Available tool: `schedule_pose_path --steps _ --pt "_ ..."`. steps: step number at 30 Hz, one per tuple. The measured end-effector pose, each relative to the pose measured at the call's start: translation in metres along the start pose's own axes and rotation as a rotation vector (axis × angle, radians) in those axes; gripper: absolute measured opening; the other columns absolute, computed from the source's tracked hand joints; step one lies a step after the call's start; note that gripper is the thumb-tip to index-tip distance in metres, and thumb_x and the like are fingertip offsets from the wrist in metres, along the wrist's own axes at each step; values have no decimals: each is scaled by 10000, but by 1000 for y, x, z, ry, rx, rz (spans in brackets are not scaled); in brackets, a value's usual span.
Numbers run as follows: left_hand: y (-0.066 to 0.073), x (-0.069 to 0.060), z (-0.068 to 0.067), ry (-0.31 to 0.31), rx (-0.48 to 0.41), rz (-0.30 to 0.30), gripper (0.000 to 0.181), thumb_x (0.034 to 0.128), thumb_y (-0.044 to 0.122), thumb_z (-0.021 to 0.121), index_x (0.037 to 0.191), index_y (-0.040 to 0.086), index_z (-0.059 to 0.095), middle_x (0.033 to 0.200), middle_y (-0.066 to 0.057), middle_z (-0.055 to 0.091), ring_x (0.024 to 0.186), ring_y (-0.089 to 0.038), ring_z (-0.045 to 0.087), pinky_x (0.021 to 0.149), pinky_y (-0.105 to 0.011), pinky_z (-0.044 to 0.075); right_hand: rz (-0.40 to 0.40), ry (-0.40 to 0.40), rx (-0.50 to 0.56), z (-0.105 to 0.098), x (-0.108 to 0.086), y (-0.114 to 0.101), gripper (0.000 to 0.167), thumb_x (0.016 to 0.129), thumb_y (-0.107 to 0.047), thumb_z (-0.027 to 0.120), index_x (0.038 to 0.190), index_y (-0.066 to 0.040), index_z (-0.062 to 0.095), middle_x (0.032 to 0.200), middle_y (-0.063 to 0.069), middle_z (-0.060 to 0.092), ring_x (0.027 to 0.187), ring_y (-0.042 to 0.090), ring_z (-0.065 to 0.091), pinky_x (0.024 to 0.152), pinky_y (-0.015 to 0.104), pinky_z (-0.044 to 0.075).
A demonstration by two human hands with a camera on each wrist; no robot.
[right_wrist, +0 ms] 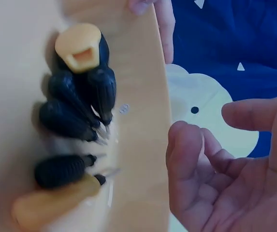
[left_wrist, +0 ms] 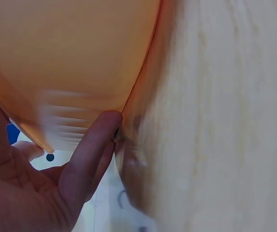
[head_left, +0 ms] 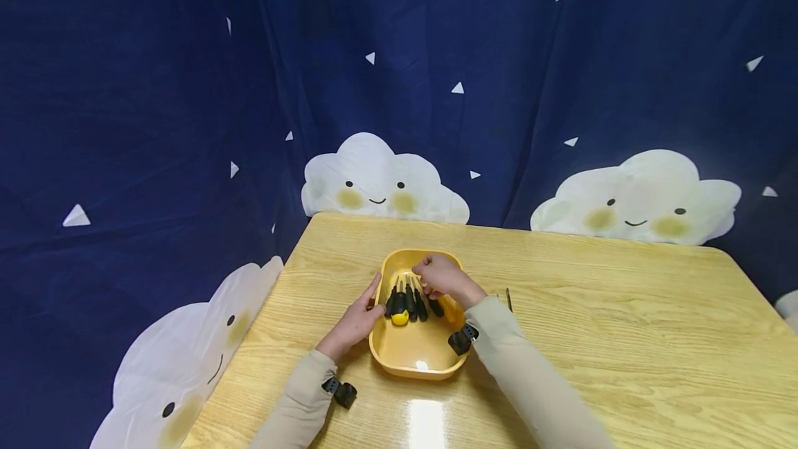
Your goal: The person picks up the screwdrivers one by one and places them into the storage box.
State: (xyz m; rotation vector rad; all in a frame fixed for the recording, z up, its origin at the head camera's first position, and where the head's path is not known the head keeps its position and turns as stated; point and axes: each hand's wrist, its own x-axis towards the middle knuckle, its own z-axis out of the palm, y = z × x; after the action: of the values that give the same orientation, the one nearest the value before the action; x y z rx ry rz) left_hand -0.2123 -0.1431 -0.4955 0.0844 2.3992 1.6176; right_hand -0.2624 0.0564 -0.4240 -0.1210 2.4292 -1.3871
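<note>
A yellow-orange plastic basin [head_left: 418,369] stands on the table, holding several screwdrivers with black handles [head_left: 421,307]. One black handle has a yellow end cap [right_wrist: 78,46], and a yellow-handled screwdriver [right_wrist: 56,203] lies at the end of the row. Their thin shafts point toward the basin's far wall. My left hand [head_left: 355,321] holds the basin's left side, thumb over the rim and fingers against the outer wall [left_wrist: 99,140]. Above the far right part of the basin is my right hand [head_left: 441,276], fingers loosely curled, thumb apart, nothing between them.
On the wooden table [head_left: 623,338], just right of the basin, a thin dark object [head_left: 508,300] is partly hidden by the right sleeve. A dark blue curtain [head_left: 399,40] with white clouds hangs behind the table and along its left side.
</note>
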Motion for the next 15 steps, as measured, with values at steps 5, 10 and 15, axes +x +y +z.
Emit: schedule_pose_path --steps 5,10,15 --pt "0 0 -1 -1 4 0 676 946 186 463 1531 294 141 1262 -231 520 870 -224 607 669 -314 520 -42 13 -42 -9 -8 -3 174 938 -207 536 941 -33 548 741 138 558 557 205 510 565 362 503" --pt "0 0 -1 -1 16 4 676 947 186 467 1528 311 145 1231 -218 535 865 -223 601 662 -313 518 -72 20 -77 -19 -14 0 179 924 -217 559 945 -39 557 783 135 562 555 176 522 557 362 511" --pt "-2 1 -1 -1 26 8 669 951 196 467 1523 332 149 1228 -209 537 888 -221 596 668 -306 517 -97 24 -135 -30 -17 7 178 921 -215 572 960 -41 590 755 120 559 590 209 526 567 369 493"
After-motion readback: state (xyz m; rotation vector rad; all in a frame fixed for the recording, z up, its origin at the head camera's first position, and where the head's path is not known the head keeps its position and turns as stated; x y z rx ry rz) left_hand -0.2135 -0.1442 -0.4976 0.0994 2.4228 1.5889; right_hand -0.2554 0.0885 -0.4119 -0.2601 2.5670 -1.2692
